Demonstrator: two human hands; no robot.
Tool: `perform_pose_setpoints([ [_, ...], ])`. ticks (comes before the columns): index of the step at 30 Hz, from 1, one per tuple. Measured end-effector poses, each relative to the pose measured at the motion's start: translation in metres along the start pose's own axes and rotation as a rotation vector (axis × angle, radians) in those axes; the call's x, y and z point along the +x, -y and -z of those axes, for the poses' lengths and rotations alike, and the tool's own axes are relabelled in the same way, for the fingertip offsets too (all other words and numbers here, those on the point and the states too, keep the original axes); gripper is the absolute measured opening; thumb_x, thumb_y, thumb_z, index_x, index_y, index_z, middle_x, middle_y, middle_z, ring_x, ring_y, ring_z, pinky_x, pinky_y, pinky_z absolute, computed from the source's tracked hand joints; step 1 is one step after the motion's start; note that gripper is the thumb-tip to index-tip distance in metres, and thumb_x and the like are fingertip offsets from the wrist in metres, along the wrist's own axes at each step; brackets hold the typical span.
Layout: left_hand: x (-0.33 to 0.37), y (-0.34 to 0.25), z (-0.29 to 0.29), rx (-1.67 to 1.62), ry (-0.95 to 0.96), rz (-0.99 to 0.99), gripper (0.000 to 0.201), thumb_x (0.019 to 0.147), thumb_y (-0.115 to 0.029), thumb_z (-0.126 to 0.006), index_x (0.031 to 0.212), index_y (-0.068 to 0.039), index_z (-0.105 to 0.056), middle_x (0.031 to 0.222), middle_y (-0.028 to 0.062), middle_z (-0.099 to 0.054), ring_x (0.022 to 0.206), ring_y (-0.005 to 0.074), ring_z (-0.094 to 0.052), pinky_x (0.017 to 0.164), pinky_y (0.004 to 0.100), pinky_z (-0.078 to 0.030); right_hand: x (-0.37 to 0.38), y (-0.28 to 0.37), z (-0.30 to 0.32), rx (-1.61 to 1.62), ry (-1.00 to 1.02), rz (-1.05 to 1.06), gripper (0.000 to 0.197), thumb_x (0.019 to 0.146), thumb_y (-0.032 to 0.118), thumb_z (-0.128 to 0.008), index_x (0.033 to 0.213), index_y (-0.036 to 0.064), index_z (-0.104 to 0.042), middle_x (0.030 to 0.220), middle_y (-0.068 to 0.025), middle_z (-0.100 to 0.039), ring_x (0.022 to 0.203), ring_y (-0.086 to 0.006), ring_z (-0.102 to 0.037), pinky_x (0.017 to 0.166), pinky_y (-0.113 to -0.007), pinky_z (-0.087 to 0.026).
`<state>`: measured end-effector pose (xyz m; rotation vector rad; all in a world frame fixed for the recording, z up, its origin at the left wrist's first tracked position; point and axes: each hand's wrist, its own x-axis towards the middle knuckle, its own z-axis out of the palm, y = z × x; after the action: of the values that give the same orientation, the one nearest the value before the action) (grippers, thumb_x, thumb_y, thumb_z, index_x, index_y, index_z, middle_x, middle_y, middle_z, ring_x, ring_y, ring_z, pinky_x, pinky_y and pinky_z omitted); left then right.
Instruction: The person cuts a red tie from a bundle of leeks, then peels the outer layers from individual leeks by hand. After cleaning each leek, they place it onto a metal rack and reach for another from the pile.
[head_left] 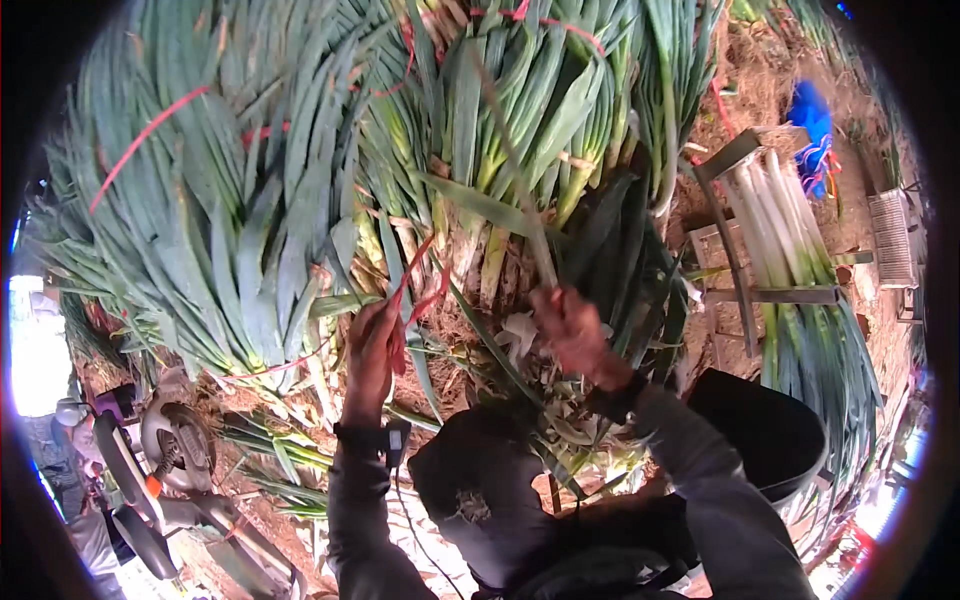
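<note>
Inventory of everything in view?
heaped leeks: many, green and white, top left to centre
red ties: several, red, across the heap
rack: 1, brownish, right
leek bundle: 1, white and green, on the rack
blue item: 1, blue, upper right, kind unclear
crate-like item: 1, pale, far right
bucket: 1, black, lower right
machine: 1, grey-black, lower left
leaf scraps: many, pale, lower centre
red strip: count unclear, red, centre
long thin piece: 1, greyish, upper centre
wristbands: 2, black, one per wrist
left hand: 1, bare, holding red strip
right hand: 1, bare, holding long thin piece
</note>
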<state>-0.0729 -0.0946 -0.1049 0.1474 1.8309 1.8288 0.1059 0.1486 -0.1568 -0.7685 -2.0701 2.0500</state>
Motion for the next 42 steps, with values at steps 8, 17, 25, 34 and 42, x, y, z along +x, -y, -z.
perform_pose_setpoints([
  [8, -0.124, -0.039, 0.104, -0.326, -0.127, -0.086, 0.012, 0.102, -0.017, -0.060, 0.105, -0.006, -0.063, 0.077, -0.0027, -0.056, 0.060, 0.0038, -0.042, 0.053, 0.0208, -0.032, 0.012, 0.137, 0.138, -0.252, -0.180, 0.076, 0.039, 0.101, 0.040, -0.059, 0.094, 0.0018, -0.053, 0.071, -0.0048, -0.061, 0.050, -0.0122, -0.058, 0.044, -0.028, -0.046],
  [17, -0.132, -0.090, 0.045, 0.022, -0.069, -0.217, 0.034, 0.099, -0.027, -0.065, 0.122, -0.002, -0.063, 0.084, -0.0006, -0.061, 0.070, 0.0055, -0.050, 0.061, 0.0215, -0.042, -0.058, 0.181, 0.274, -0.890, -0.196, 0.067, 0.030, 0.099, 0.032, -0.059, 0.089, 0.0071, -0.046, 0.069, 0.0005, -0.040, 0.058, -0.0096, -0.042, 0.048, -0.032, -0.038],
  [25, -0.091, -0.082, 0.018, 0.075, -0.021, -0.224, 0.032, 0.100, -0.031, -0.061, 0.115, -0.002, -0.061, 0.074, -0.0017, -0.052, 0.065, 0.0070, -0.048, 0.059, 0.0229, -0.041, -0.242, 0.140, 0.346, -1.036, -0.354, 0.051, 0.025, 0.091, 0.023, -0.071, 0.092, 0.0028, -0.056, 0.069, -0.0078, -0.046, 0.061, -0.0194, -0.048, 0.056, -0.039, -0.043],
  [34, -0.079, -0.112, -0.022, 0.138, 0.056, -0.220, 0.036, 0.101, -0.028, -0.060, 0.125, -0.002, -0.060, 0.085, -0.0003, -0.055, 0.072, 0.0082, -0.052, 0.054, 0.0255, -0.049, -0.445, -0.111, 0.244, -0.685, -0.580, -0.214, 0.027, 0.090, 0.025, -0.073, 0.107, 0.0061, -0.062, 0.074, -0.0131, -0.062, 0.066, -0.0306, -0.065, 0.060, -0.040, -0.051],
  [42, -0.079, -0.129, -0.069, -0.008, 0.155, -0.188, 0.025, 0.100, -0.014, -0.062, 0.122, -0.002, -0.062, 0.091, -0.0002, -0.060, 0.085, 0.0097, -0.055, 0.076, 0.0265, -0.044, -0.510, -0.384, 0.228, 0.248, -0.804, -0.158, 0.011, 0.098, 0.003, -0.057, 0.109, 0.0019, -0.055, 0.104, -0.0047, -0.050, 0.098, -0.0126, -0.050, 0.087, -0.030, -0.047],
])
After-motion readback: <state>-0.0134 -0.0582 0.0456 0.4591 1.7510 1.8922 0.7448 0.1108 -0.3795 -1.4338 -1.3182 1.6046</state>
